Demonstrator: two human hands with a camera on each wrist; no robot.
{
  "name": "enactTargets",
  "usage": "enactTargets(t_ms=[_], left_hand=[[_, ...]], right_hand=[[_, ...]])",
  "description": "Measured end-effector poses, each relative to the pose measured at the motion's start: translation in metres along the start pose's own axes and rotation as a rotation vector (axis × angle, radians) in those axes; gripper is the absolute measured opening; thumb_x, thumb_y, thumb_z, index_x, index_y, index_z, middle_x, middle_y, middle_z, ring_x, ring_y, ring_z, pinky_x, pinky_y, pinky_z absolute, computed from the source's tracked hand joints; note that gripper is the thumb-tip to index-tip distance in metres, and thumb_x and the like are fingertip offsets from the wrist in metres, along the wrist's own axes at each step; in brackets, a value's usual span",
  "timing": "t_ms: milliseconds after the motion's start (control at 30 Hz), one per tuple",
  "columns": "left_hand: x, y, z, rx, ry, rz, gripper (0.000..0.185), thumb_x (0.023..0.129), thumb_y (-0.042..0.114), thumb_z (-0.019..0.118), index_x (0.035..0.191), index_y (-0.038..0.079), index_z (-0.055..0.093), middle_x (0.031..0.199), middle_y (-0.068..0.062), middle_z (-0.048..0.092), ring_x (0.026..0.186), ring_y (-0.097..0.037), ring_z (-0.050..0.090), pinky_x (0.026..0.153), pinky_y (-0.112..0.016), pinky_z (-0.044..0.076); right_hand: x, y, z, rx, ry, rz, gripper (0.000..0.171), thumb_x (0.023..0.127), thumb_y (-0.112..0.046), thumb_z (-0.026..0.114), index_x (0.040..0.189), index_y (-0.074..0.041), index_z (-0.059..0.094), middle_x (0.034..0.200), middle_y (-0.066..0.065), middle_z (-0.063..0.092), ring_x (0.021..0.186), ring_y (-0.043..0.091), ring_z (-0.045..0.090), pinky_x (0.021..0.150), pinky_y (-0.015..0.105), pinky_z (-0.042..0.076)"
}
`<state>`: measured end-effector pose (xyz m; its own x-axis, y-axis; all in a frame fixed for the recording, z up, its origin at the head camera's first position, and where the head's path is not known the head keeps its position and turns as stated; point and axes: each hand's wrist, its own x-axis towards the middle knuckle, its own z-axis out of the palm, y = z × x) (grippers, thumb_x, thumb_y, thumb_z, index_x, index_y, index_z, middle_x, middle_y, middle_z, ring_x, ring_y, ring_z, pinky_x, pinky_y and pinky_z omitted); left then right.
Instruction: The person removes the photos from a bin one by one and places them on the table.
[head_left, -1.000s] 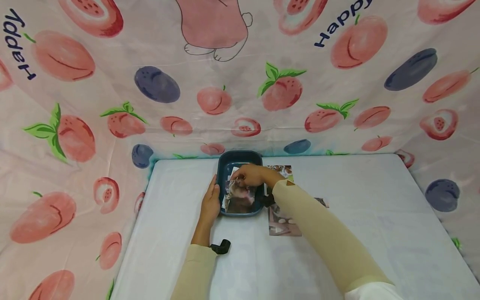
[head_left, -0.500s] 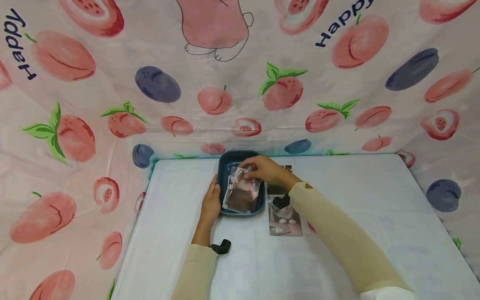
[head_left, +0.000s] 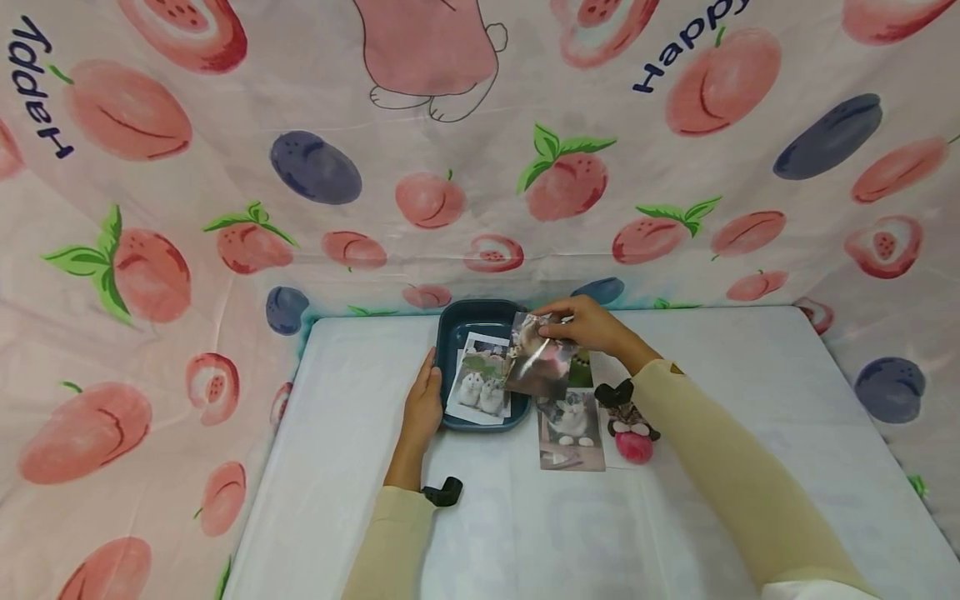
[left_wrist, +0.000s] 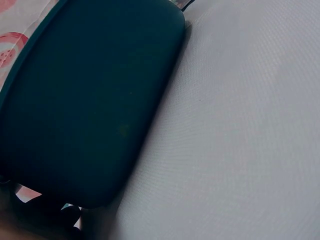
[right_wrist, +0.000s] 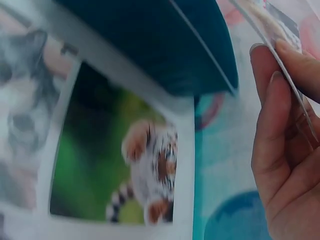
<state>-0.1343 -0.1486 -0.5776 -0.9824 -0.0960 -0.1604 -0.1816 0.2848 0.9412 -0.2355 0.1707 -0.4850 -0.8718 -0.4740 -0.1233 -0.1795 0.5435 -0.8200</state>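
My left hand [head_left: 422,408] rests along the left side of a dark blue tray [head_left: 447,333], its fingers against the outer wall. In the left wrist view the tray's wall [left_wrist: 90,100] fills much of the picture. Between thumb and fingers my right hand [head_left: 588,325] pinches a glossy photo card [head_left: 540,371], tilted above the tray's right rim. The right wrist view shows this card edge-on in the hand [right_wrist: 280,130]. White-bordered photos stay in the tray, the top photo [head_left: 480,387] picturing two white fluffy animals.
Right of the tray lie a grey kitten photo [head_left: 570,433], a photo with a pink-red ball [head_left: 633,446] and a green tiger-cub photo [right_wrist: 115,165], partly hidden in the head view. A fruit-print cloth [head_left: 480,208] hangs behind the white table [head_left: 712,375].
My right hand has lifted the photo card from the tray and carried it rightward past the rim, uncovering the photo beneath. The left hand has stayed at the tray's side.
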Motion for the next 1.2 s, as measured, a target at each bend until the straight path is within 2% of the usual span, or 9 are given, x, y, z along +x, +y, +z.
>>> enactTargets(t_ms=[100, 233, 467, 633, 800, 1033, 1200], left_hand=[[0.0, -0.001, 0.0, 0.002, 0.002, -0.004, 0.051, 0.111, 0.046, 0.034, 0.161, 0.037, 0.03, 0.169, 0.006, 0.028, 0.158, -0.026, 0.019, 0.128, -0.054, 0.016], [0.001, -0.002, 0.0, 0.008, 0.007, -0.005, 0.051, 0.111, 0.046, 0.033, 0.161, 0.037, 0.03, 0.169, 0.005, 0.028, 0.158, -0.026, 0.019, 0.128, -0.055, 0.016], [0.001, -0.003, -0.001, 0.003, 0.008, 0.006, 0.052, 0.111, 0.046, 0.033, 0.162, 0.033, 0.03, 0.169, 0.002, 0.027, 0.158, -0.03, 0.02, 0.127, -0.057, 0.017], [0.001, -0.001, 0.0, -0.002, 0.009, 0.004, 0.052, 0.111, 0.045, 0.034, 0.162, 0.033, 0.03, 0.169, 0.003, 0.028, 0.158, -0.029, 0.02, 0.127, -0.057, 0.017], [0.001, 0.001, 0.001, -0.001, 0.002, 0.007, 0.052, 0.111, 0.043, 0.033, 0.162, 0.033, 0.03, 0.169, 0.003, 0.027, 0.158, -0.029, 0.019, 0.127, -0.057, 0.017], [0.001, 0.001, 0.0, 0.004, 0.007, 0.006, 0.051, 0.112, 0.042, 0.033, 0.162, 0.033, 0.03, 0.169, 0.003, 0.027, 0.158, -0.028, 0.02, 0.127, -0.057, 0.017], [0.0, 0.0, 0.0, 0.0, 0.004, 0.001, 0.051, 0.111, 0.044, 0.033, 0.162, 0.034, 0.03, 0.169, 0.005, 0.027, 0.158, -0.027, 0.019, 0.128, -0.056, 0.016]], right_hand=[[-0.007, 0.008, -0.01, -0.021, -0.009, 0.008, 0.041, 0.097, -0.033, 0.072, 0.136, -0.023, 0.066, 0.103, 0.006, 0.068, 0.088, 0.023, 0.062, 0.066, 0.035, 0.048], [-0.016, 0.021, -0.022, -0.049, -0.005, 0.032, 0.036, 0.096, -0.033, 0.072, 0.129, -0.019, 0.069, 0.107, 0.007, 0.067, 0.101, 0.024, 0.063, 0.073, 0.035, 0.05], [-0.029, 0.051, -0.043, -0.057, 0.003, 0.081, 0.037, 0.097, -0.034, 0.071, 0.13, -0.018, 0.069, 0.11, 0.009, 0.069, 0.088, 0.024, 0.065, 0.072, 0.036, 0.054], [-0.034, 0.07, -0.057, -0.096, 0.023, 0.071, 0.038, 0.097, -0.035, 0.071, 0.13, -0.015, 0.07, 0.114, 0.011, 0.069, 0.099, 0.025, 0.065, 0.077, 0.036, 0.054], [-0.036, 0.084, -0.068, -0.134, 0.058, 0.088, 0.038, 0.096, -0.035, 0.072, 0.128, -0.015, 0.072, 0.125, 0.013, 0.067, 0.111, 0.028, 0.062, 0.082, 0.036, 0.053], [-0.038, 0.091, -0.075, -0.188, 0.083, 0.101, 0.037, 0.098, -0.029, 0.071, 0.13, -0.01, 0.071, 0.115, 0.018, 0.068, 0.095, 0.029, 0.062, 0.075, 0.038, 0.051], [-0.038, 0.104, -0.075, -0.237, 0.108, 0.16, 0.035, 0.098, -0.028, 0.071, 0.127, -0.009, 0.072, 0.119, 0.017, 0.068, 0.101, 0.03, 0.064, 0.08, 0.04, 0.052]])
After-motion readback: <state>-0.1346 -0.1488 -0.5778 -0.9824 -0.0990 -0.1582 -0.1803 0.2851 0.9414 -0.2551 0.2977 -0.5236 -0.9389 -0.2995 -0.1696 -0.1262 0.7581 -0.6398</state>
